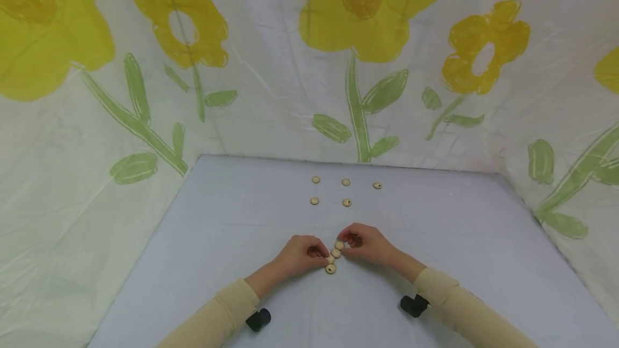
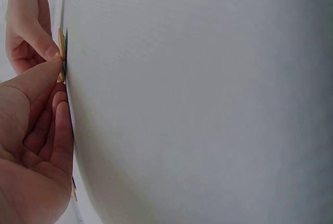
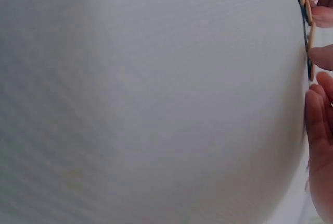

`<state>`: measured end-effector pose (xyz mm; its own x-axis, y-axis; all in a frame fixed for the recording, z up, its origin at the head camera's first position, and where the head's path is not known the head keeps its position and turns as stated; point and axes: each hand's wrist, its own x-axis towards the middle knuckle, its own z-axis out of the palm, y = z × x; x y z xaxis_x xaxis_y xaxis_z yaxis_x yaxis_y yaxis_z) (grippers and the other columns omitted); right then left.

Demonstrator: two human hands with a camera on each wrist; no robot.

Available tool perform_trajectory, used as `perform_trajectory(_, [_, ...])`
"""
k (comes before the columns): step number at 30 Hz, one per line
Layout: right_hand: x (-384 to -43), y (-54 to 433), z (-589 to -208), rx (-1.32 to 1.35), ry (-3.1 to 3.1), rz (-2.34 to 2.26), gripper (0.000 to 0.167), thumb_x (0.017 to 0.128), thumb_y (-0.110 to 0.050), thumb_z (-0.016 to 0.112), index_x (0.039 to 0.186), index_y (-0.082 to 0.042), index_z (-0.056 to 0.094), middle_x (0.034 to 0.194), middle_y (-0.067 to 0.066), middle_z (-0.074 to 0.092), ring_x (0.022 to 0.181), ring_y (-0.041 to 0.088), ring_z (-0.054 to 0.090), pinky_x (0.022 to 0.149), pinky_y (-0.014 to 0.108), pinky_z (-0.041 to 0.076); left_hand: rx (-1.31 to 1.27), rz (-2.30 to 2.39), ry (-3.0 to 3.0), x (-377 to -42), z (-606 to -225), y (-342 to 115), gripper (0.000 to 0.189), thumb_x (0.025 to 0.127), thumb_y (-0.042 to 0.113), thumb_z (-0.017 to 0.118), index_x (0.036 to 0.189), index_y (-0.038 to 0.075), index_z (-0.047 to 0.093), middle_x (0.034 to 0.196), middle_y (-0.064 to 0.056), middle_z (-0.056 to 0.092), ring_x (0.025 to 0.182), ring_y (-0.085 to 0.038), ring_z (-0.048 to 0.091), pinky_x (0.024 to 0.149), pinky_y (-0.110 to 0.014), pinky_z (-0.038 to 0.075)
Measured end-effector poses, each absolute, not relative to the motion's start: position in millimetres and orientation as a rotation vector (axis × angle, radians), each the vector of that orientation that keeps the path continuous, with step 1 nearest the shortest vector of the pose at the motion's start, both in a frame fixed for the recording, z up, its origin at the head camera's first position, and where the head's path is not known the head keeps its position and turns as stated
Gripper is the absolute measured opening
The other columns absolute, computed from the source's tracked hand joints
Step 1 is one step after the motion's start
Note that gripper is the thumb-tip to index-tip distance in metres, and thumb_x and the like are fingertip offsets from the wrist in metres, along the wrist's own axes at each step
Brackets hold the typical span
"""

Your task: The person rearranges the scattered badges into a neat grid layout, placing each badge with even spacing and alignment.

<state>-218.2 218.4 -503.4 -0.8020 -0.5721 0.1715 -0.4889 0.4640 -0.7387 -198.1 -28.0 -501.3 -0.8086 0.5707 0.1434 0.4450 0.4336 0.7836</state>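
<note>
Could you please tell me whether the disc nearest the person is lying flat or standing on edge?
Flat: in the head view, this disc shows its round face upward on the table.

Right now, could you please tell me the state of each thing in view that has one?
Near discs: four, close together in a slanting line.
Left hand: pinching the third near disc from the back.
Right hand: pinching the backmost near disc.
Far discs: five, lying apart in two rows.
Sleeves: ending short of the bare hands.
Wall cloth: hanging, wrinkled.
</note>
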Motion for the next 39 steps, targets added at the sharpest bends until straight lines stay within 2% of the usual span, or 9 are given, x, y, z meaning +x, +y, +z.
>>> perform_trajectory(14, [-222.5, 217.0, -499.2, -1.071, 2.576, -1.179, 0.021, 0.084, -0.009, 0.076, 0.104, -0.009, 0.067, 0.090, 0.000, 0.062, 0.080, 0.011, 0.058, 0.070, 0.024, 0.051, 0.903, 1.316, 2.531, -197.6, -500.9, -27.6, 0.009, 0.082, 0.013, 0.079, 0.088, 0.010, 0.073, 0.083, 0.004, 0.069, 0.075, -0.002, 0.060, 0.071, -0.022, 0.051])
perform_trajectory(21, [-224.5, 216.3, -498.6, -1.001, 2.587, -1.147, 0.019, 0.083, -0.013, 0.077, 0.100, -0.012, 0.067, 0.086, -0.004, 0.060, 0.078, 0.006, 0.055, 0.069, 0.023, 0.050, 0.901, 1.315, 2.529, -197.7, -501.2, -27.5, 0.009, 0.082, 0.013, 0.079, 0.088, 0.010, 0.073, 0.082, 0.005, 0.069, 0.075, -0.003, 0.060, 0.071, -0.022, 0.050])
perform_trajectory(39, [-220.6, 216.9, -497.8, -0.833, 2.614, -1.191, 0.018, 0.082, -0.013, 0.078, 0.097, -0.015, 0.066, 0.083, -0.006, 0.061, 0.077, 0.008, 0.056, 0.069, 0.024, 0.051, 0.875, 1.317, 2.520, -196.1, -497.9, -27.6, 0.009, 0.082, 0.011, 0.079, 0.088, 0.009, 0.073, 0.082, 0.005, 0.068, 0.074, -0.003, 0.060, 0.070, -0.021, 0.051])
